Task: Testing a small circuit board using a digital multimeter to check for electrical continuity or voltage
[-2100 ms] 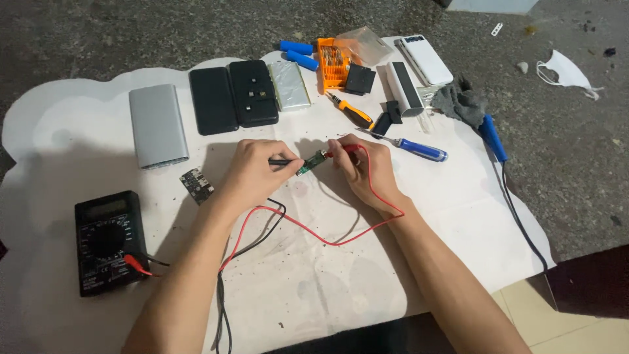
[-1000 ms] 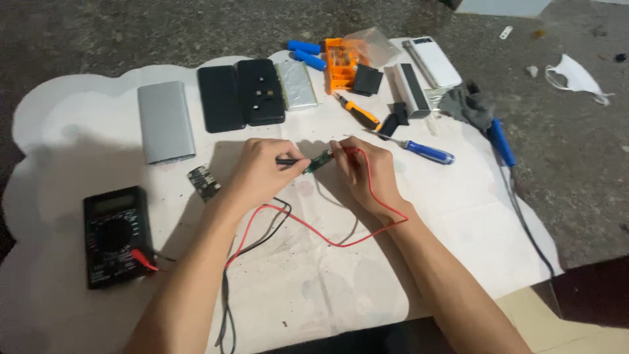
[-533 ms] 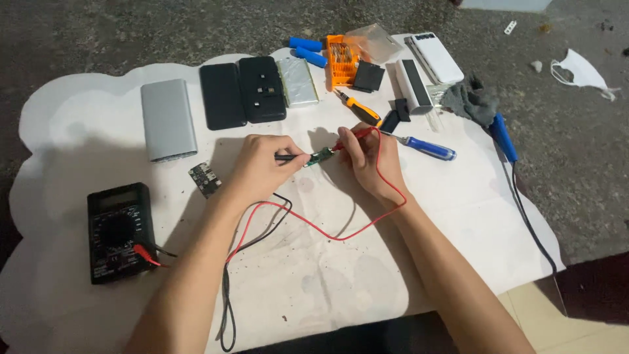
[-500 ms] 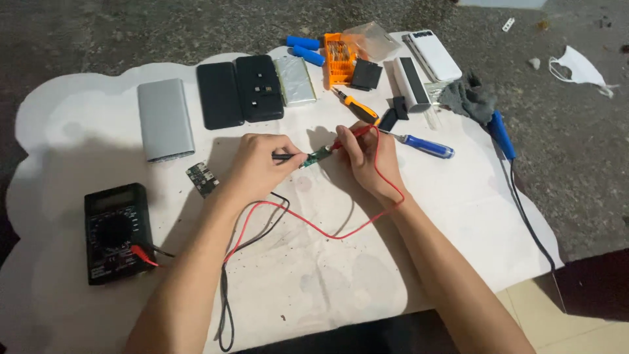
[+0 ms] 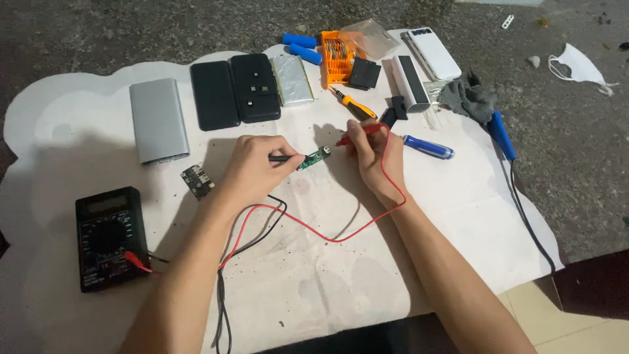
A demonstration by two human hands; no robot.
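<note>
Near edge of the white sheet (image 5: pixel 458 216) on the floor: both forearms reach in from the person's side. Black and red leads (image 5: pixel 308 226) trail back across the sheet to the black meter (image 5: pixel 108 237), near the left edge.

Step in hand, by my reading: probing a small green circuit board (image 5: pixel 314 158), mid-sheet between the two hands, flat on the sheet. Left hand (image 5: pixel 252 167) knuckles up, wrist low, grip clenched pen-style on the black probe (image 5: pixel 283 158), tip at the board's left end. Right hand (image 5: pixel 372 152) curled, grip pinching the red probe (image 5: pixel 357 132), tip angled down toward the board's right end; whether it touches, I cannot tell.

Next move likely calls for steady tips on the contacts and a glance left at the meter.

Just left of the left hand: a second small dark board (image 5: pixel 193 180). Farther out: grey power bank (image 5: pixel 157 121), two black cases (image 5: pixel 236 92). Far edge: blue cells (image 5: pixel 303 47), orange bit holder (image 5: pixel 337 59), white power banks (image 5: pixel 422 69). Right side: blue-handled screwdriver (image 5: pixel 427 147).
</note>
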